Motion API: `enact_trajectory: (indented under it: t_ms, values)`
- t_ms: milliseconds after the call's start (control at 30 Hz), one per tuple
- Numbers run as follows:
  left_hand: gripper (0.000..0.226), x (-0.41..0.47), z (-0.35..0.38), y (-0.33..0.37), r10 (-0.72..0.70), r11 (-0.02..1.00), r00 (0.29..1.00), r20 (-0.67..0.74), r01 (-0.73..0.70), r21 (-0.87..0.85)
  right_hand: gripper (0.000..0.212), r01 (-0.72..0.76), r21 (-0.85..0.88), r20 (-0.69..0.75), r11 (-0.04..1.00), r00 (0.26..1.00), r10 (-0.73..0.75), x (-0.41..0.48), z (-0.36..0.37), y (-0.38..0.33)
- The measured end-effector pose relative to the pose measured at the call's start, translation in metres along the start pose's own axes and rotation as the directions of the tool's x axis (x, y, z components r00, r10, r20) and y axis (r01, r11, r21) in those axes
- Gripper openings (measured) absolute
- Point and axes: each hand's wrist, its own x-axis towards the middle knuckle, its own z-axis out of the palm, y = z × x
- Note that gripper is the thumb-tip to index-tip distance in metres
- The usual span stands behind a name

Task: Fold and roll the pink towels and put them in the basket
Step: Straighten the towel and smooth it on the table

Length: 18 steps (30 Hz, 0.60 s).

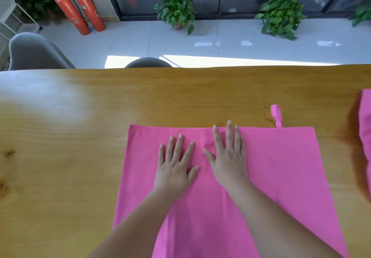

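A pink towel [281, 167] lies spread flat on the wooden table [70, 137], reaching down to the near edge of the view. A small hanging loop [276, 115] sticks out from its far edge on the right. My left hand [176, 167] lies flat on the towel with fingers straight and spread. My right hand [228, 153] presses flat beside it, fingertips at the towel's far edge. More pink cloth [365, 125] shows at the right border, cut off by the frame. No basket is in view.
A grey chair [34, 51] and a dark chair back [148, 63] stand beyond the table's far edge. Two red fire extinguishers [80, 9] and potted plants [176, 7] line the floor by the windows.
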Motion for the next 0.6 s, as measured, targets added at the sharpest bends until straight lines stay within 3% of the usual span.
enact_trajectory:
  t_ms: [100,300,400,500,600]
  values:
    - [0.076,-0.009,0.005,-0.017,-0.055,0.998,0.998,-0.035,0.054,-0.02,0.08,0.064,-0.016,0.032,0.998,0.997,-0.064,-0.037,0.007,0.033]
    - [0.083,-0.007,-0.008,-0.091,-0.211,0.977,0.977,-0.031,0.209,-0.045,0.076,-0.179,-0.071,0.071,0.981,0.98,0.184,-0.031,-0.008,0.15]
    - [0.087,0.027,-0.018,-0.096,-0.228,0.973,0.974,0.009,0.228,-0.028,0.08,-0.202,-0.078,0.093,0.976,0.974,0.209,0.01,-0.013,0.16]
    - [0.088,0.074,-0.047,-0.096,-0.285,0.954,0.954,0.093,0.273,0.121,0.082,-0.194,-0.103,0.136,0.976,0.969,0.207,0.051,-0.028,0.16]
    - [0.08,0.093,-0.065,-0.063,-0.235,0.957,0.967,0.097,0.212,0.198,0.079,-0.214,-0.111,0.107,0.97,0.968,0.226,0.061,-0.035,0.122]
